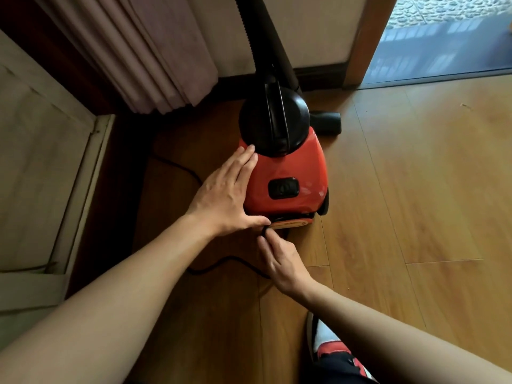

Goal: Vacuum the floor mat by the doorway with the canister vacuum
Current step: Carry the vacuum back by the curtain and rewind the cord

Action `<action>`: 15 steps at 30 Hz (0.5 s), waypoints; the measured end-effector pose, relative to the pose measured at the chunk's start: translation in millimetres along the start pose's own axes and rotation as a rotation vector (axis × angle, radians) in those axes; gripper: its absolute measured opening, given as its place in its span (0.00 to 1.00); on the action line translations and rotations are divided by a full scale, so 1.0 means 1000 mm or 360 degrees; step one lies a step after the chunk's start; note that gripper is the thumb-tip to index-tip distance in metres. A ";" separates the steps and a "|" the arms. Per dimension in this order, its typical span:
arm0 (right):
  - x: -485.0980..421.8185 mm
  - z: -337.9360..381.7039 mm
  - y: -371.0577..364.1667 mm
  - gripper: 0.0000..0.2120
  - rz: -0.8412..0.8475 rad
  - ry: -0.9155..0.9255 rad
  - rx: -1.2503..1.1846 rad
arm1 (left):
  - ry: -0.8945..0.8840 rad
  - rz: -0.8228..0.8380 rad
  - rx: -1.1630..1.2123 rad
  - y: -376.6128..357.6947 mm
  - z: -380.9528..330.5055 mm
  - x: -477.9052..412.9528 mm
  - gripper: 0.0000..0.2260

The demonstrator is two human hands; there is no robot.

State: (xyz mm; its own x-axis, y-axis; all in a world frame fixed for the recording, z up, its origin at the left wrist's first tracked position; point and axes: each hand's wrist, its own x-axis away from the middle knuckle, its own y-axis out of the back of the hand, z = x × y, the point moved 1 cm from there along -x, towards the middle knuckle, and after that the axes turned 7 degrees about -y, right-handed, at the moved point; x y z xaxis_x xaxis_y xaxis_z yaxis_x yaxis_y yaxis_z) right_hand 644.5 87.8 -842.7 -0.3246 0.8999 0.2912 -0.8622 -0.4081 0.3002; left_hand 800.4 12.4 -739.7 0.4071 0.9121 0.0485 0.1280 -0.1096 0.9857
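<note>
The left hand (224,198) braces the canister vacuum (288,173), fingers flat; the right hand (279,261) has its grip pinched on the cord (210,266) (setup step, it appears). Next, likely: a steady pull.

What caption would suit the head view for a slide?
Left hand rests on the red canister vacuum; right hand pinches the black cord at its rear.

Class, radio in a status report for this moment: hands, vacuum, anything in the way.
Left hand flat on side of red canister vacuum. Right hand pinching black cord at its rear. Floor mat not in view. Slack cord loops behind vacuum.
</note>
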 end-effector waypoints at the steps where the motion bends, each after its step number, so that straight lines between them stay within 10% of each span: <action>1: -0.001 -0.006 0.001 0.12 0.0015 -0.0002 0.0147 | 0.0007 -0.0007 0.0000 -0.001 0.000 0.000 0.58; 6: -0.018 -0.006 0.007 0.17 -0.0026 -0.0120 0.0355 | 0.0036 -0.0045 -0.0024 -0.005 -0.004 0.000 0.58; 15: -0.017 0.014 -0.005 0.26 -0.0009 -0.0404 -0.0368 | 0.0053 -0.0051 -0.0053 -0.013 -0.005 -0.001 0.64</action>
State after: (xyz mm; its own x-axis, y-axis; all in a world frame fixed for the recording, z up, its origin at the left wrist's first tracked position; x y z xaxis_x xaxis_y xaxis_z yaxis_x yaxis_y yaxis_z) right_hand 659.5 72.4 -836.1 -0.2375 0.8231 0.5158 -0.9385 -0.3314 0.0967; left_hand 794.0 14.5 -751.8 0.3730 0.9276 0.0214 0.1100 -0.0672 0.9917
